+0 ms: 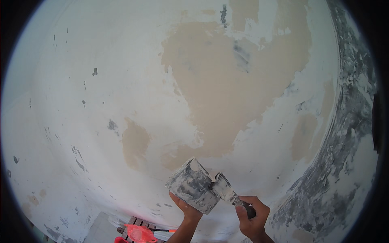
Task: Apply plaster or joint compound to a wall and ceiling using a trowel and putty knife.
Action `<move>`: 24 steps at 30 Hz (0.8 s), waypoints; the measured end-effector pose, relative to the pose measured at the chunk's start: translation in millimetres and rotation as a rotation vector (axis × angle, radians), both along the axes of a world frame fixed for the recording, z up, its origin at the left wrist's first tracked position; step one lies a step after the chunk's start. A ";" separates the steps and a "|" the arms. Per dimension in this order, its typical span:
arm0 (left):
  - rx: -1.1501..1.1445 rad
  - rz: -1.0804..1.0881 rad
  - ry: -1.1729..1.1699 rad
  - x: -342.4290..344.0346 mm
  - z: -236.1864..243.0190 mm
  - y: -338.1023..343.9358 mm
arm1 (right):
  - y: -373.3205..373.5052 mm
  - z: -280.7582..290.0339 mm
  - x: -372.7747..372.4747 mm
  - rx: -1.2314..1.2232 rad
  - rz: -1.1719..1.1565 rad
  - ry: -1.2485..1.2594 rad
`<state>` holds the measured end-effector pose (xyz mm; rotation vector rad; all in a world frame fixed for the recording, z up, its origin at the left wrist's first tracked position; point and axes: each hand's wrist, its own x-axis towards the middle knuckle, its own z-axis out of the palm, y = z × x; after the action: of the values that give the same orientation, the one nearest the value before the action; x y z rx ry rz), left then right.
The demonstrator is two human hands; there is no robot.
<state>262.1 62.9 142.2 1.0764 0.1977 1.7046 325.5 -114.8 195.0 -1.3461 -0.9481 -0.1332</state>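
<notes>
Left hand (pixel 185 207) gripping from below a wide plaster board (pixel 193 186), held low before the patchy wall (pixel 121 89). Right hand (pixel 253 216) closed around handle of putty knife (pixel 227 190), blade touching the board's right edge.

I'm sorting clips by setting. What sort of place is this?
Probably a room under renovation: a wall partly skimmed white with bare tan patches. The left hand holds a plaster-caked board; the right hand holds a putty knife.
</notes>
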 end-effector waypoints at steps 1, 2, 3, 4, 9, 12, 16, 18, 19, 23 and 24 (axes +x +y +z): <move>-0.088 -0.163 -0.080 -4.1 1.1 2.8 | 2.6 -1.7 1.0 0.027 -0.004 -0.036; -0.175 -0.326 -0.160 -6.6 1.2 4.5 | 5.3 -3.9 2.2 0.055 -0.007 -0.073; -0.173 -0.327 -0.159 -6.2 -3.8 5.7 | 7.8 -7.5 3.4 0.057 -0.008 -0.073; -0.193 -0.296 -0.155 -5.9 -6.5 6.2 | 10.6 -12.2 4.0 0.088 -0.010 -0.097; -0.232 -0.235 -0.122 -3.0 -0.1 -9.5 | 19.4 -14.9 0.5 0.193 -0.025 -0.138; -0.131 -0.122 -0.022 -1.1 -22.9 5.4 | 16.0 -0.6 0.1 0.039 0.015 -0.039; 0.006 0.140 0.225 -0.8 -60.2 32.7 | 19.4 -1.0 5.6 0.066 0.008 -0.101; -0.184 -0.132 -0.078 -1.1 -60.4 33.3 | 24.3 -6.8 10.2 0.084 0.009 -0.112; -0.119 -0.152 -0.073 -1.0 -59.8 34.0 | 28.0 -13.1 15.2 0.107 0.011 -0.140; -0.118 -0.190 -0.103 -4.1 -57.2 24.3 | 30.0 -16.9 12.2 0.163 0.037 -0.147; -0.166 -0.200 -0.139 -3.7 -56.4 19.7 | 30.6 -17.8 10.8 0.166 0.022 -0.162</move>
<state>258.5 82.6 85.8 0.8237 0.1353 1.5469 336.4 -84.3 177.1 -1.1849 -1.0632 -0.3013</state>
